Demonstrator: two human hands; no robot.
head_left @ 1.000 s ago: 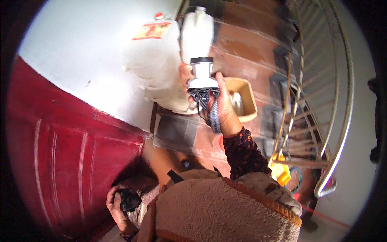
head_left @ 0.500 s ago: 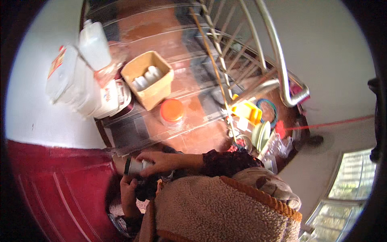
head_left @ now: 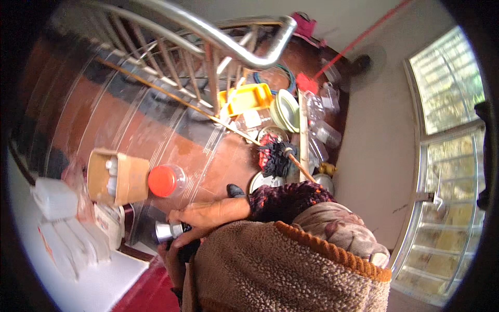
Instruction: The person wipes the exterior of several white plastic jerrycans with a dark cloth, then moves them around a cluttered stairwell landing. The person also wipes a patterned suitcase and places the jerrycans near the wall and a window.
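Observation:
My right hand reaches in from the right, its fingers closed round a short silvery-white cylinder with a dark end by the palm; its exact kind does not show. Just below it my left hand is up close, partly behind the fleece garment and in shadow. Its fingers look curled against something dark that I cannot make out. Beyond the hands, a clear jar with an orange-red lid stands on a step, next to an open cardboard box holding several white bottles.
A metal stair railing rises ahead. On the right lie a yellow basket, green basins, clear plastic bottles and a black mop head. White plastic jugs stand at left by the wall. A barred window is far right.
My view has turned to the right, so the stairs and box sit further left and the window shows more. My right hand still holds the cylinder, whose silvery end now shows.

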